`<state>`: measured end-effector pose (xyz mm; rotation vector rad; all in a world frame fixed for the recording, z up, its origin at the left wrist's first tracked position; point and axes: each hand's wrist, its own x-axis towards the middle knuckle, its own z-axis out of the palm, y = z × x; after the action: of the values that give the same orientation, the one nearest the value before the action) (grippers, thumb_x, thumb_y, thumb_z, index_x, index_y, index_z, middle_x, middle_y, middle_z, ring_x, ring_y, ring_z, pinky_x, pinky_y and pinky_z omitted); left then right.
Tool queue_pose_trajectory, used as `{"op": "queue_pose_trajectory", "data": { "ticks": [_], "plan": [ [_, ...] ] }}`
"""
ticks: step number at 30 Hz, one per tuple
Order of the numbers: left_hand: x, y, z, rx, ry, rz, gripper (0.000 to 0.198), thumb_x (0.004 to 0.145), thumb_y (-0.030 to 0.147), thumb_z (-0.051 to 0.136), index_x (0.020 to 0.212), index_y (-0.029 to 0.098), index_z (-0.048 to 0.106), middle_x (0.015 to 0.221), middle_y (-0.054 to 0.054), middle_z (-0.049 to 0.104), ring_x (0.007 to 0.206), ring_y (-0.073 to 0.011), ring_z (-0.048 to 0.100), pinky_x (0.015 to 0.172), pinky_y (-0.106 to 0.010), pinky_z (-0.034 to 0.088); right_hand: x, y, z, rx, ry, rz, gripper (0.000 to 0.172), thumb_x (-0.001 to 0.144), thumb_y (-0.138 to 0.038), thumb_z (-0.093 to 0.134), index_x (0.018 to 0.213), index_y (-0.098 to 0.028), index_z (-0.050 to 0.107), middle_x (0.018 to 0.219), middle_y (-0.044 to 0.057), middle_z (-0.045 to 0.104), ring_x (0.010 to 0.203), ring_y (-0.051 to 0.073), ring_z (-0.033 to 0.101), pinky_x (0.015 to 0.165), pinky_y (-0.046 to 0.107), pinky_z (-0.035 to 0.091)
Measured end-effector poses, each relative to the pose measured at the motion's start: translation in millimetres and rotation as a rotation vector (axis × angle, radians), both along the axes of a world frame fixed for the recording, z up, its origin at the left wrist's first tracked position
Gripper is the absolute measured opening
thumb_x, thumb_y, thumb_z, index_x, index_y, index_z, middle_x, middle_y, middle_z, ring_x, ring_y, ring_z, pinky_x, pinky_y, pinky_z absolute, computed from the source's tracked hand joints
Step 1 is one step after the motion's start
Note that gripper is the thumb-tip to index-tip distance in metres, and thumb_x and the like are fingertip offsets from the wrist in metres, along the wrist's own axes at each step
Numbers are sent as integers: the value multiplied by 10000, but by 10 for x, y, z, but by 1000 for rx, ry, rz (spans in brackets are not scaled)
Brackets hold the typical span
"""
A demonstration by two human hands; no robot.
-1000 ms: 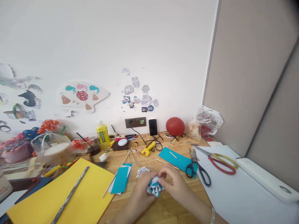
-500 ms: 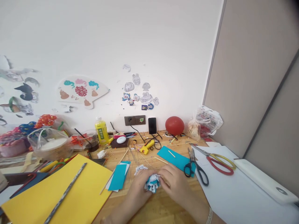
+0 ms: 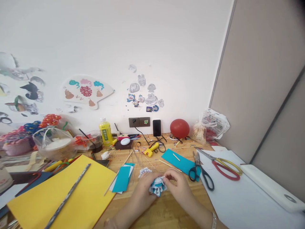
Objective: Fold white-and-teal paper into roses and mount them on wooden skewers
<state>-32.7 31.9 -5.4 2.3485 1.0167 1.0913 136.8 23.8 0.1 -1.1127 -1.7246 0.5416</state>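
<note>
A blue and white paper flower (image 3: 158,187) with ruffled petals sits between my two hands above the wooden table. My left hand (image 3: 145,188) is curled round its left side, fingers closed on it. My right hand (image 3: 176,182) pinches the flower's upper right edge between thumb and forefinger. Just behind my left hand lies a second white ruffled paper flower (image 3: 145,172), partly hidden by that hand. To the left are blue and white paper strips (image 3: 122,178) beside a thin wooden stick (image 3: 118,173).
Yellow card (image 3: 71,190) with a patterned strip (image 3: 69,194) covers the left. A yellow glue gun (image 3: 151,150) lies behind my hands. Black-handled scissors (image 3: 201,173), red-and-yellow-handled scissors (image 3: 222,165), blue paper (image 3: 177,160) and white paper (image 3: 228,197) lie rightward. A red balloon (image 3: 179,128) stands behind.
The whole view has shifted slightly, so the table items appear a little further right. My right fingers have bent more at the flower's edge; both hands keep hold of it.
</note>
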Motion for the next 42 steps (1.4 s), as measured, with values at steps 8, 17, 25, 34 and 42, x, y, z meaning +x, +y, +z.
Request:
{"op": "queue_pose_trajectory", "data": {
  "ticks": [8,17,25,34,42],
  "plan": [
    [32,-12,16,-16,-25,9,430,631,20,529,1008,208,613,957,-55,681,897,-217,611,796,-332,464,2,16,12,-35,47,33,126,783,-262,518,684,-186,534,721,35,587,721,182,572,666,297,459],
    [31,-15,39,-36,-57,54,380,646,45,548,992,192,603,954,-69,669,893,-227,614,784,-344,470,22,12,6,19,19,1,123,792,-253,570,691,-184,588,742,39,601,752,194,565,710,311,405],
    [47,-27,45,-50,-84,52,369,653,60,551,998,189,590,979,-76,672,917,-228,620,808,-348,471,32,19,-7,29,60,-9,131,786,-236,586,664,-188,584,718,30,590,726,184,558,671,290,409],
    [42,-15,4,-67,-95,43,420,617,45,552,1007,198,592,990,-74,671,924,-228,618,817,-355,471,73,68,15,24,119,116,262,810,-392,552,644,-189,575,720,29,582,720,168,571,663,274,450],
    [43,-40,17,-99,-141,47,426,607,51,574,1001,209,608,985,-71,686,931,-241,622,832,-377,484,66,70,-6,4,148,135,266,797,-408,562,642,-191,550,719,19,571,730,163,563,680,279,452]
  ]
}}
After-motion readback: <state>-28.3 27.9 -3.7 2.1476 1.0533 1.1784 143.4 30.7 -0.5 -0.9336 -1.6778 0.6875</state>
